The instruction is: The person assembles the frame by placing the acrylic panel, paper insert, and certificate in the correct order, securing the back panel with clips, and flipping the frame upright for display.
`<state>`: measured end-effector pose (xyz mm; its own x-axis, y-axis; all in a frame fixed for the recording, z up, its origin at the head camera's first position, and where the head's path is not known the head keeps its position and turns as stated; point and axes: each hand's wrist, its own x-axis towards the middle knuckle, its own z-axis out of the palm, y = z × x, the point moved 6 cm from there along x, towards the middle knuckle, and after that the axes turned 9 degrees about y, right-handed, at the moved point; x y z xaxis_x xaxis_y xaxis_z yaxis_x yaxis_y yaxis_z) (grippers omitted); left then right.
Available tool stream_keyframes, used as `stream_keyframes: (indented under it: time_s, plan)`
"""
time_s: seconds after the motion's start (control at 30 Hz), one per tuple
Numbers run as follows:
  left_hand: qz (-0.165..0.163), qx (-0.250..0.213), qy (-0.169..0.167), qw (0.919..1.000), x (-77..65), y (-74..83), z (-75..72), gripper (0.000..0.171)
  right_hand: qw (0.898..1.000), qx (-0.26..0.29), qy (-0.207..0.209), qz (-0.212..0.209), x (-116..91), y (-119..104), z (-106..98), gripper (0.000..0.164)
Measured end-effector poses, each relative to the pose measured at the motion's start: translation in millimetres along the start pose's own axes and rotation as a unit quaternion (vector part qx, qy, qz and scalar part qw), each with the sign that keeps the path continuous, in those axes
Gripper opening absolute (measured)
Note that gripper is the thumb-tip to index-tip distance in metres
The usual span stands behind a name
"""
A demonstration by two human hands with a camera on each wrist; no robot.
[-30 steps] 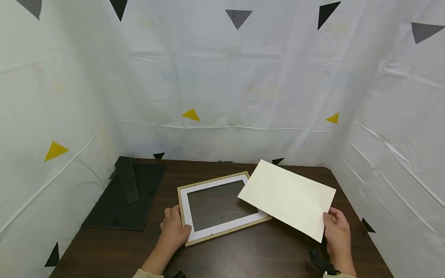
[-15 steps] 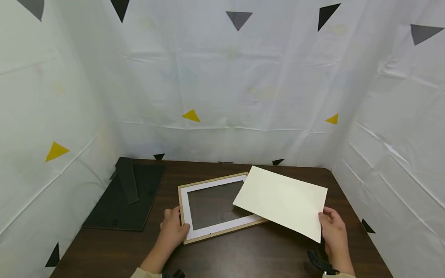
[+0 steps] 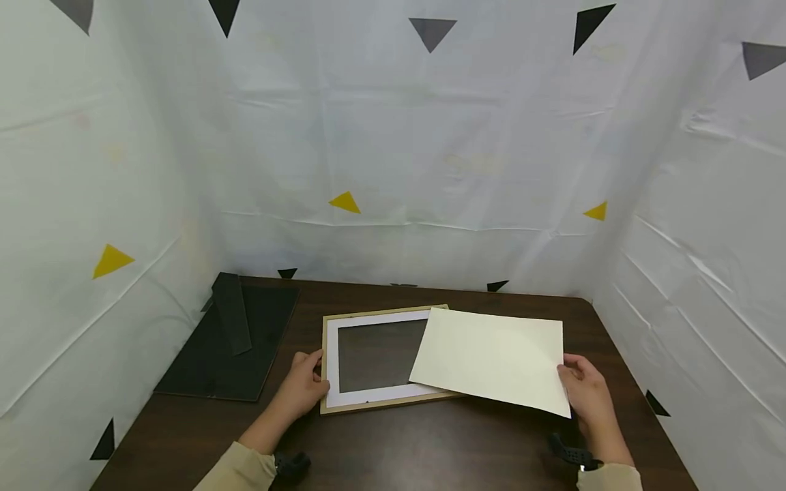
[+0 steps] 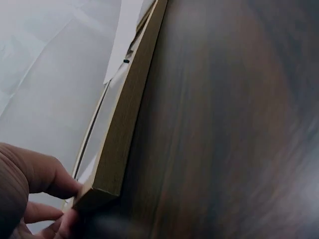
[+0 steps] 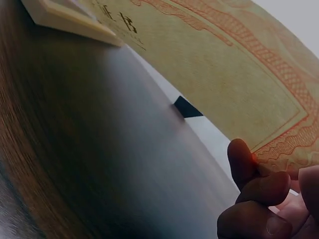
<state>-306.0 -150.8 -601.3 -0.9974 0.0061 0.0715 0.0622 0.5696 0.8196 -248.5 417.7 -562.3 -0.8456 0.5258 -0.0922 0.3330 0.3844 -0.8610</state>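
A wooden picture frame (image 3: 393, 404) with a white mat lies on the table. My left hand (image 3: 303, 386) grips its left side, thumb on top; in the left wrist view the fingers pinch the corner of the frame (image 4: 115, 144). My right hand (image 3: 587, 391) pinches the right edge of a certificate (image 3: 491, 360), its cream blank back facing up. From below, the right wrist view shows orange-red border print and dark lettering on the certificate (image 5: 214, 79). Slightly tilted, the sheet overlaps the right part of the frame and hides it.
At the far left lies the frame's black backing board (image 3: 205, 365) with its stand leg (image 3: 233, 317) on top. White sheeting (image 3: 393, 136) with printed triangles encloses the dark wooden table (image 3: 442, 447) at the back and both sides.
The certificate has moved left and farther over the frame, and its tilt has levelled out. The frame has turned a little straighter, still in my left hand.
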Motion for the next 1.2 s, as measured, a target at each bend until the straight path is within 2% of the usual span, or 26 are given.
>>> stream_keyframes:
  time_s: [0.13, 0.33, 0.53, 0.7, 0.93, 1.2]
  plan:
    - [0.003, -0.009, -0.005, 0.9999, 9.2, -1.9, -0.5, 0.076, 1.0, -0.017, -0.01, -0.012, 6, -4, 2, 0.049]
    - [-0.023, -0.045, -0.013, 0.9987, 22.1, 0.7, 1.6, 0.071, 0.999, -0.035, -0.025, -0.026, 13, -13, 7, 0.05]
    - [-0.048, -0.057, -0.012, 0.9972, 37.0, 5.9, 3.6, 0.066, 0.998, -0.017, -0.045, -0.043, 19, -27, 18, 0.048]
    - [-0.064, -0.053, -0.001, 0.9966, 42.6, 3.5, 2.8, 0.063, 0.997, 0.006, -0.062, -0.036, 23, -31, 34, 0.052]
    - [-0.051, -0.059, 0.01, 0.9969, 51.9, 7.3, 10.8, 0.055, 0.998, 0.016, -0.042, -0.041, 28, -36, 44, 0.049]
    - [-0.063, -0.065, 0.002, 0.9959, 57.4, 11.4, 17.0, 0.056, 0.997, 0.008, -0.03, -0.067, 35, -52, 59, 0.041]
